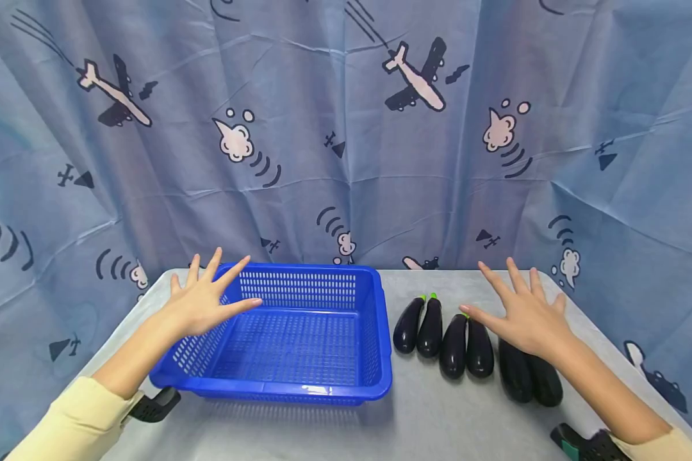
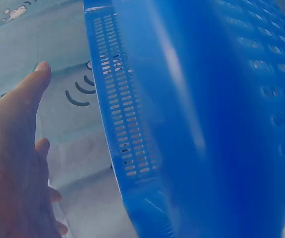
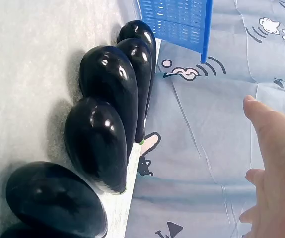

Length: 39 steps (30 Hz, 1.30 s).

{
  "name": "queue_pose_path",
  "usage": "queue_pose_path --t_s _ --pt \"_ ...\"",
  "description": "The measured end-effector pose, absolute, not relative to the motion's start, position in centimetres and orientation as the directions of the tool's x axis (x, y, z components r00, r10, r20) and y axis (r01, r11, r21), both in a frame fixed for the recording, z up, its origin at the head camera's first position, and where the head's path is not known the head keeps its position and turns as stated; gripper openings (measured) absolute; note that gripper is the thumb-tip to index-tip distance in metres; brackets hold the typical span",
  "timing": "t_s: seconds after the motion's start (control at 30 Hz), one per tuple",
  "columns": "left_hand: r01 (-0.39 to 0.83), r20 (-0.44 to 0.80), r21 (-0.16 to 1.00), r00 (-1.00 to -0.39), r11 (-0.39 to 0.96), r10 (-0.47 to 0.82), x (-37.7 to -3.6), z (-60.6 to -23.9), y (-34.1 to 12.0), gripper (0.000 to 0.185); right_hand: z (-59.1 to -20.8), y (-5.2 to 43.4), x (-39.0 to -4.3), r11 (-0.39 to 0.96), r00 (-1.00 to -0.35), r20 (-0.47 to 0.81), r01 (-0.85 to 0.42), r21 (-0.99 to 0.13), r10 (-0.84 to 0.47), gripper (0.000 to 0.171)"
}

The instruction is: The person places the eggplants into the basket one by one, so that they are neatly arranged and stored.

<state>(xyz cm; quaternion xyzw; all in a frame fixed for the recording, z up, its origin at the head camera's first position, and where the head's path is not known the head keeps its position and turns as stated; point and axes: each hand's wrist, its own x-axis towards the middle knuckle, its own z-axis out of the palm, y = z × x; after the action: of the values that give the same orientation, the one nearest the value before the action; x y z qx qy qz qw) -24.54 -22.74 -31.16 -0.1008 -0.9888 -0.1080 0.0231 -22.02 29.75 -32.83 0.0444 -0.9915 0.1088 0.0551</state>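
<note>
My left hand (image 1: 200,306) hovers over the left side of a blue plastic basket (image 1: 300,392), fingers spread and holding nothing. In the left wrist view its thumb (image 2: 35,87) points up beside the basket's slotted wall (image 2: 120,99). My right hand (image 1: 533,318), also spread and bare, is above the right end of a row of dark, glossy eggplants (image 1: 453,349). It hides the upper part of the rightmost pair (image 1: 516,374). Several eggplants with bright green stem tips lie side by side in pairs. In the right wrist view, the eggplants (image 3: 107,74) show their rounded ends.
A pale grey table (image 1: 427,422) carries the basket and the eggplants. Behind it hangs a blue curtain (image 1: 323,160) printed with airplanes and clouds, which also wraps round both sides. Dark wrist-worn cameras (image 1: 156,404) sit at the cream sleeves (image 1: 75,416).
</note>
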Motion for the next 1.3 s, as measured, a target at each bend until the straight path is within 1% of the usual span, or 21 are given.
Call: queue_pose_path --t_s 0.53,0.9,1.1,1.3 --pt "0.203 0.083 0.219 -0.978 0.954 0.189 -24.2 -31.3 -23.7 0.094 -32.8 28.5 -22.1 0.967 -0.988 0.128 -0.119 -0.224 -0.091 0.104" --pt "0.209 0.071 0.235 -0.978 0.949 0.198 -24.0 -31.5 -25.0 0.093 -32.9 27.1 -22.4 0.962 -0.984 0.138 -0.145 -0.230 -0.115 0.102" --pt "0.218 0.068 0.270 -0.976 0.938 0.207 -24.0 -31.9 -25.1 0.093 -33.2 26.7 -22.7 0.953 -0.977 0.158 -0.180 -0.243 -0.144 0.101" --pt "0.226 0.073 0.300 -0.974 0.927 0.213 -23.9 -32.2 -25.3 0.092 -33.4 26.0 -22.9 0.944 -0.977 0.147 -0.188 -0.271 -0.152 0.102"
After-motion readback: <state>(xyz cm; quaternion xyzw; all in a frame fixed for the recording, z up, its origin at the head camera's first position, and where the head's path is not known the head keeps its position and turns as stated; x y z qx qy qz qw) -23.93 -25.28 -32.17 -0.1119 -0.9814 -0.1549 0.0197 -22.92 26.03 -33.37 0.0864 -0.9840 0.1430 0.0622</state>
